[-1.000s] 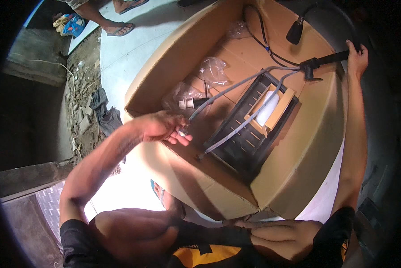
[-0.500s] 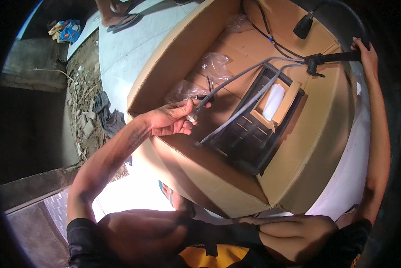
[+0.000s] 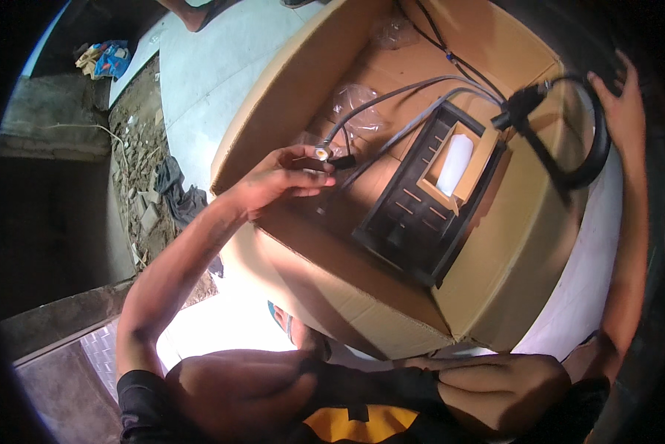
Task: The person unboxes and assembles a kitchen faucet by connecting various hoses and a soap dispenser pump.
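My left hand (image 3: pixel 292 172) is closed around the end of a grey flexible hose (image 3: pixel 392 90), its pale fitting showing between thumb and fingers. A small black part (image 3: pixel 341 162) hangs beside those fingertips. Both this hose and a second grey hose (image 3: pixel 440 103) run to a black faucet (image 3: pixel 521 107) with a looped black spout, tilted over the carton's right side. My right hand (image 3: pixel 623 111) is just beyond the spout, fingers spread, holding nothing. Below the hoses, in the carton, lies a slotted black tray (image 3: pixel 399 229) bearing a small open box (image 3: pixel 469 166) with a white wrapped roll inside.
The large open cardboard carton (image 3: pixel 273 118) stands before my knees. Clear plastic bags (image 3: pixel 358 103) and a black cable (image 3: pixel 429 26) lie inside it. Left of the pale tiled floor (image 3: pixel 199 81) runs a strip of rubble (image 3: pixel 144 196) with a dark cloth (image 3: pixel 177 192). Another person's foot (image 3: pixel 195 15) is at the top.
My right hand has let go of the faucet, which has swung down, its spout now looping toward me. My left hand has turned the hose end upward.
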Demonstrator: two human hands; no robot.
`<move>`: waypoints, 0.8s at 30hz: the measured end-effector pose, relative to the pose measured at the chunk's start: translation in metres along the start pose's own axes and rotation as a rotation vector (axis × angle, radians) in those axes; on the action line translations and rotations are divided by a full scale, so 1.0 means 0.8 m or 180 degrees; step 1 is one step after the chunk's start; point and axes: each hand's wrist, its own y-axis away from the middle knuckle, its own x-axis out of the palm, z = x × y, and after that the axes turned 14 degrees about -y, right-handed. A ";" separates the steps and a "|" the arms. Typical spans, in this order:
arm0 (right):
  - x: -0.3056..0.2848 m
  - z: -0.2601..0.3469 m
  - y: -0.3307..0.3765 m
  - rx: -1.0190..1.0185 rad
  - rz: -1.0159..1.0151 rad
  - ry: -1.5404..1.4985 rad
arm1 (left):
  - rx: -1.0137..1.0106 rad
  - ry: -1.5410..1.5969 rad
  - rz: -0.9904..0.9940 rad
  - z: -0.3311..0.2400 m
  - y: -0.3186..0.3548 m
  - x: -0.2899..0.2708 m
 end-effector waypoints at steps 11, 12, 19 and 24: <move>-0.016 0.207 0.108 -0.0892 0.1203 -0.1117 | 0.0778 -0.1695 -0.1589 -0.035 0.018 0.030; -0.004 0.233 0.113 -0.1186 0.1216 -0.1143 | 0.0893 -0.3262 -0.2134 -0.038 0.025 0.026; 0.197 0.332 0.132 -0.1688 0.2945 -0.2089 | 0.1234 -0.2112 -0.1618 -0.046 0.035 0.007; 0.268 0.327 0.218 -0.1629 0.4063 -0.1858 | 0.0436 -0.2324 -0.1643 -0.010 0.040 -0.010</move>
